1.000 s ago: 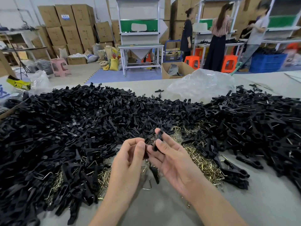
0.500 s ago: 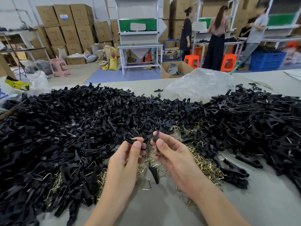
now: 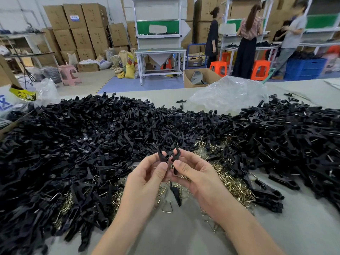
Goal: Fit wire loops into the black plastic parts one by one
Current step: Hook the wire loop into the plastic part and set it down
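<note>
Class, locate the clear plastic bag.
Head view, right of centre: the clear plastic bag lies on the table's far side, behind the black parts.

Bare left hand (image 3: 147,179) and right hand (image 3: 199,178), short-nailed.

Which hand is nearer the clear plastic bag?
Right. The right hand is in front of the bag, slightly to its left; the left hand is further left.
</note>
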{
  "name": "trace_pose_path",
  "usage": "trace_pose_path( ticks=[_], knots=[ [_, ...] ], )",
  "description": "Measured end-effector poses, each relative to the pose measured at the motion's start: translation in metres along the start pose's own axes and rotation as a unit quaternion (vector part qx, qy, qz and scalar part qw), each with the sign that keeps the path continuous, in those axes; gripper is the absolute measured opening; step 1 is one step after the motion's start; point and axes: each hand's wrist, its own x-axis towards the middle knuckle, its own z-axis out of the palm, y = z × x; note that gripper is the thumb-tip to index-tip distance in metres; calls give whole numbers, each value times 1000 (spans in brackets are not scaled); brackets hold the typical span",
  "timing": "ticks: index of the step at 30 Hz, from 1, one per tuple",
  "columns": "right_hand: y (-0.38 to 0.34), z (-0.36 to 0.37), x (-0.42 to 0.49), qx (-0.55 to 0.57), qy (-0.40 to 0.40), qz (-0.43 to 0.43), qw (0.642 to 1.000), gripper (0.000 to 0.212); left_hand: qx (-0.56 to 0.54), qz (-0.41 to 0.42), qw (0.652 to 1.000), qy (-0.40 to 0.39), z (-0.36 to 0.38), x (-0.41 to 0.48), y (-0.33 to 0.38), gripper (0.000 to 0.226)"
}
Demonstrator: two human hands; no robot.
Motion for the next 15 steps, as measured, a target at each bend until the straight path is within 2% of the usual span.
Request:
trace_pose_path(
  ticks=[4, 6, 10, 15],
  knots=[
    [-1, -1, 1, 10, 18, 9, 1000, 43, 24, 4, 999, 21, -3, 0, -3, 28],
    [-1, -1, 1, 10, 18, 15, 1000, 43, 108, 13, 993, 46, -7, 2, -8, 34],
    [1, 0, 1, -4, 15, 24, 1000, 48, 242, 6, 969, 36, -9, 2, -12, 38],
    [2, -1, 1, -8, 15, 21, 1000, 48, 238, 44, 969, 58, -9, 1, -9, 34]
  ],
)
